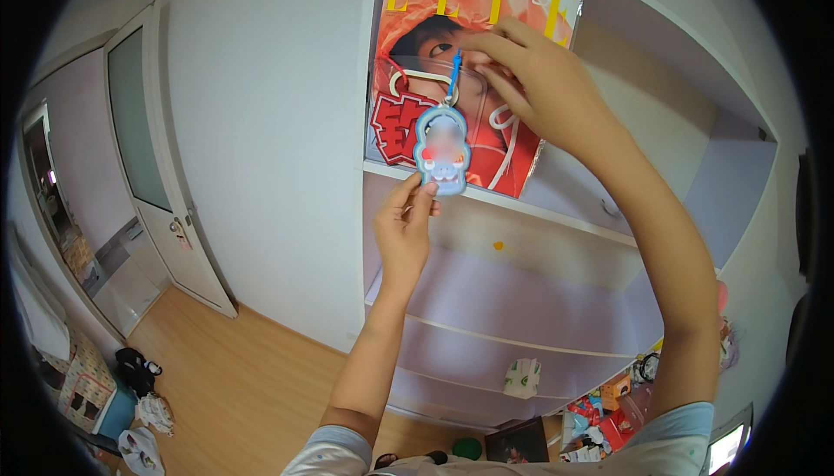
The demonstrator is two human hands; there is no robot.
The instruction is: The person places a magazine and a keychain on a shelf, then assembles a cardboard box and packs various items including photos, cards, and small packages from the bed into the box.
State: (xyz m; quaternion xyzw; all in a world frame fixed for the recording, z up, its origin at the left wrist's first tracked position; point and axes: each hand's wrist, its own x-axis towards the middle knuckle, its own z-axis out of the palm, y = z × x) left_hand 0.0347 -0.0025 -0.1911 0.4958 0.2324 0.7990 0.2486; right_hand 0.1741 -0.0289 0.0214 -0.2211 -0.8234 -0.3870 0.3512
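A light-blue cartoon-shaped keychain charm (444, 150) hangs upright from a blue strap (454, 76). My left hand (405, 226) pinches the charm's lower edge between thumb and fingers. Above it, my right hand (534, 76) has its fingertips closed on the top of the strap. Directly behind the charm, a magazine (426, 3) with an orange-red cover leans upright on a shelf. Beside the charm, to its left, is a red character-shaped tag (393, 128) in front of the cover. What holds that tag up is unclear.
The magazine stands in a white shelf unit (556, 220) with several levels. Lower down sits a small white-and-green item (522, 378). Assorted colourful things (599, 419) crowd the lower right. A door (152, 146) stands open at left, with bags (137, 372) on the wooden floor (252, 380).
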